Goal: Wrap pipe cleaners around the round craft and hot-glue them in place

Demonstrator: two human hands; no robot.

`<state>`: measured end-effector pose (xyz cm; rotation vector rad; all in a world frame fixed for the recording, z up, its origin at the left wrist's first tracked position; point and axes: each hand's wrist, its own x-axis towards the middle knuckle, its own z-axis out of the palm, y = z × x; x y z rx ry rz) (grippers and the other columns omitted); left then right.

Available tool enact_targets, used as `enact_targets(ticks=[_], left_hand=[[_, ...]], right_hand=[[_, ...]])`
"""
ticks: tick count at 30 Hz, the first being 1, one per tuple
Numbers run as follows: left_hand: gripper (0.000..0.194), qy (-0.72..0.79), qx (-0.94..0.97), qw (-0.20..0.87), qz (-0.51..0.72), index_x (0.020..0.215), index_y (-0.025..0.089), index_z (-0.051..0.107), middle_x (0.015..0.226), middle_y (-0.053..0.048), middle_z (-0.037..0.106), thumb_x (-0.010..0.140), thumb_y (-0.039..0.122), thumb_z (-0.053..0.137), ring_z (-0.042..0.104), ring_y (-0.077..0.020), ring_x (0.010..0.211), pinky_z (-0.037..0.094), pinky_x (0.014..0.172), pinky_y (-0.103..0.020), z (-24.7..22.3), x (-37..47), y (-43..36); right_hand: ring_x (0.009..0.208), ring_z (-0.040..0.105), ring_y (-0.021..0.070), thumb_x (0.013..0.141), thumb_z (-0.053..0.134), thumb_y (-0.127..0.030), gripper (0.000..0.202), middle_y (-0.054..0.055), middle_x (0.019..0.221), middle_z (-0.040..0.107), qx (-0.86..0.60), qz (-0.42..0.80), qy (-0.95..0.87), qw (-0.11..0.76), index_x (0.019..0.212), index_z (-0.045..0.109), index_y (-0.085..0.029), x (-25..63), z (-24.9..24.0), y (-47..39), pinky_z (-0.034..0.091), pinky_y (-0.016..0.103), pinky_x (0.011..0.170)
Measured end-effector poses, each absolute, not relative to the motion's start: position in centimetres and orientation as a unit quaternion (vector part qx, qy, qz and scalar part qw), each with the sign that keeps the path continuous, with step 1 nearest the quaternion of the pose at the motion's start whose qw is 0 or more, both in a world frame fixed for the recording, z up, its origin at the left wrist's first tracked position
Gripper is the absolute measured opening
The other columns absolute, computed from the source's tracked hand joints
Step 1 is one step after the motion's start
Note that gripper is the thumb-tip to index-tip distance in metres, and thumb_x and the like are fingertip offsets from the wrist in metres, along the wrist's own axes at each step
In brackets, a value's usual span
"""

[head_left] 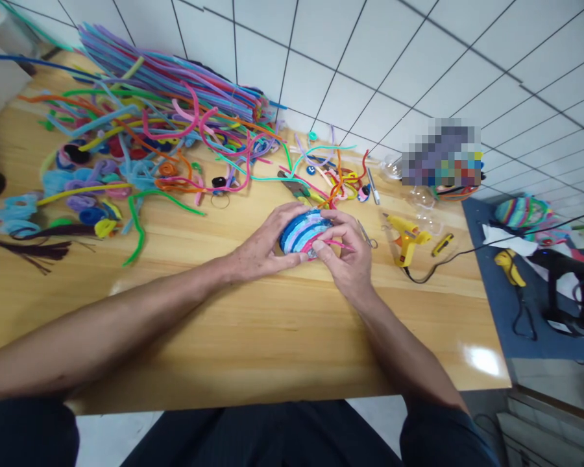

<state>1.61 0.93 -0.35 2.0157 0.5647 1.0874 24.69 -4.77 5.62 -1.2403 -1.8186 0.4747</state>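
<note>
A ball wrapped in stripes of blue, lilac and pink pipe cleaner is held up over the wooden table. My left hand curves round its left side, thumb along the lower edge. On the right, my right hand pinches a pink pipe cleaner against the ball's lower right, its loose end sticking out past the fingers. Part of the ball is hidden behind my fingers. Just beyond the ball lie pliers with dark green and yellow handles.
A bundle of pipe cleaners and a tangle of loose ones cover the back left. To the right are scissors, a yellow glue gun with its cord, a yellow cutter and clear balls. A blue surface adjoins the table.
</note>
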Motion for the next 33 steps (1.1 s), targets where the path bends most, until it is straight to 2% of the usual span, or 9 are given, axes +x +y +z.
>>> enact_targets(ticks=[5, 10, 16, 25, 33], left_hand=[[0.087, 0.208, 0.799, 0.36, 0.433, 0.178, 0.03, 0.041, 0.176, -0.019, 0.054, 0.105, 0.052, 0.083, 0.049, -0.0391, 0.171, 0.045, 0.142, -0.061, -0.49, 1.63, 1.02], [0.09, 0.2, 0.804, 0.344, 0.442, 0.179, 0.031, 0.04, 0.175, -0.019, 0.055, 0.103, 0.048, 0.085, 0.05, -0.0398, 0.17, 0.046, 0.141, -0.063, -0.59, 1.74, 1.1], [0.096, 0.213, 0.801, 0.346, 0.441, 0.178, 0.032, 0.04, 0.175, -0.02, 0.054, 0.097, 0.052, 0.089, 0.051, -0.0419, 0.169, 0.047, 0.14, -0.066, -1.01, 1.91, 1.13], [0.099, 0.191, 0.802, 0.336, 0.456, 0.177, 0.031, 0.04, 0.172, -0.021, 0.055, 0.094, 0.045, 0.092, 0.055, -0.0422, 0.166, 0.05, 0.137, -0.065, -1.21, 1.99, 1.4], [0.09, 0.199, 0.803, 0.348, 0.442, 0.178, 0.032, 0.04, 0.175, -0.02, 0.053, 0.102, 0.053, 0.085, 0.051, -0.0405, 0.168, 0.047, 0.14, -0.064, -0.76, 1.66, 1.12]], right_hand=[[0.135, 0.074, 0.0318, 0.103, 0.081, -0.038, 0.01, 0.008, 0.139, 0.078, -0.486, 0.215, -0.716, 0.452, 0.1, 0.076, -0.03, 24.68, 5.4, -4.65, 0.06, 0.061, 0.121], [0.132, 0.075, 0.0298, 0.102, 0.084, -0.035, 0.008, 0.006, 0.136, 0.079, -0.47, 0.209, -0.712, 0.478, 0.099, 0.077, -0.032, 24.61, 5.11, -4.54, 0.064, 0.056, 0.116], [0.133, 0.075, 0.0309, 0.1, 0.084, -0.033, 0.006, 0.005, 0.137, 0.079, -0.476, 0.222, -0.709, 0.471, 0.098, 0.078, -0.032, 24.61, 5.21, -4.54, 0.063, 0.058, 0.117], [0.13, 0.076, 0.0304, 0.098, 0.084, -0.03, 0.007, 0.006, 0.135, 0.08, -0.47, 0.21, -0.71, 0.48, 0.096, 0.077, -0.031, 24.46, 5.27, -4.64, 0.064, 0.056, 0.114], [0.13, 0.076, 0.0307, 0.098, 0.083, -0.029, 0.007, 0.006, 0.134, 0.08, -0.475, 0.206, -0.71, 0.478, 0.096, 0.077, -0.031, 24.27, 5.41, -4.72, 0.064, 0.058, 0.114]])
